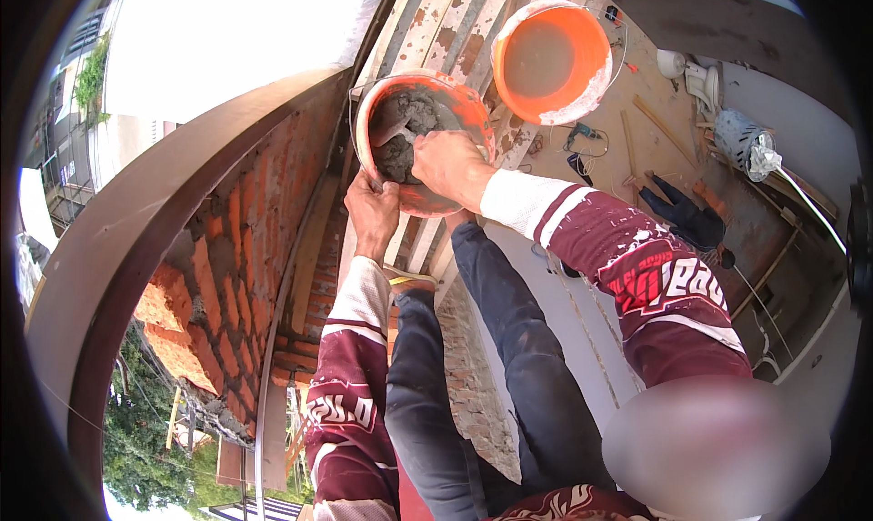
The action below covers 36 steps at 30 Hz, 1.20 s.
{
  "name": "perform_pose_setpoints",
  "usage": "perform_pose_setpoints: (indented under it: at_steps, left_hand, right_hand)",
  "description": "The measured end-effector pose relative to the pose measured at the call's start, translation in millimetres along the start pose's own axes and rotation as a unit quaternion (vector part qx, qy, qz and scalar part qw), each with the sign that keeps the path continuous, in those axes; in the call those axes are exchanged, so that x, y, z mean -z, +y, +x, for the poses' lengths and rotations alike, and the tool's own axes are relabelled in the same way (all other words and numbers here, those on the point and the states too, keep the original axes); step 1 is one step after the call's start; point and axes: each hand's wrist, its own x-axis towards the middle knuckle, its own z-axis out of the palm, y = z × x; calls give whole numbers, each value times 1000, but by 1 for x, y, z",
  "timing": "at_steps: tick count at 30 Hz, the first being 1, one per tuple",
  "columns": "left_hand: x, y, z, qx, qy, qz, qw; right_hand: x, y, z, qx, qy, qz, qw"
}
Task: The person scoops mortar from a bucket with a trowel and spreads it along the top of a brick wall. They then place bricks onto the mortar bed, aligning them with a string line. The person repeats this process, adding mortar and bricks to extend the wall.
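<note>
An orange bucket (473, 121) with grey mortar (420, 112) inside stands on wooden planks in front of me. My left hand (371, 214) is closed on its near-left rim, thumb over the edge. Over the bucket, my right hand (452, 165) is wrapped round the handle of a trowel (391, 130), whose mortar-smeared blade rests in the mix. The handle is mostly hidden by my fingers. Just beyond to the right sits a second orange bucket (596, 53), its rim caked white, with murky greyish-brown liquid in it.
Mortar-spotted planks (446, 30) form the platform, with a brick wall (227, 294) at my left. Far below on the right is a floor with a power drill (580, 135), timber strips (668, 128), a fan (741, 139) and a person in dark clothes (682, 214).
</note>
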Motion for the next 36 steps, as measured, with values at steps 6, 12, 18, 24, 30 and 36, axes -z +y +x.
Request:
perform_pose_setpoints:
  at_steps: [6, 12, 18, 24, 30, 36]
  left_hand:
    - [-2, 13, -3, 49, -1, -25, 998]
    - [-10, 13, -18, 78, -12, -45, 996]
    - [-22, 14, -23, 24, -2, -4, 1000]
    - [-12, -3, -12, 16, -22, 15, 1000]
    - [-14, -18, -12, -4, -29, -6, 1000]
    - [-11, -20, -12, -21, -47, 10, 999]
  right_hand:
    - [-36, -23, -55, -40, 26, -16, 999]
    - [-25, 9, -98, -109, 125, 57, 985]
    - [-51, 43, -37, -171, 125, 96, 973]
    - [-102, 46, -20, -170, 0, 435, 884]
    - [-118, 23, -27, -113, -48, 488, 864]
    - [-112, -4, -39, -85, -24, 544, 834]
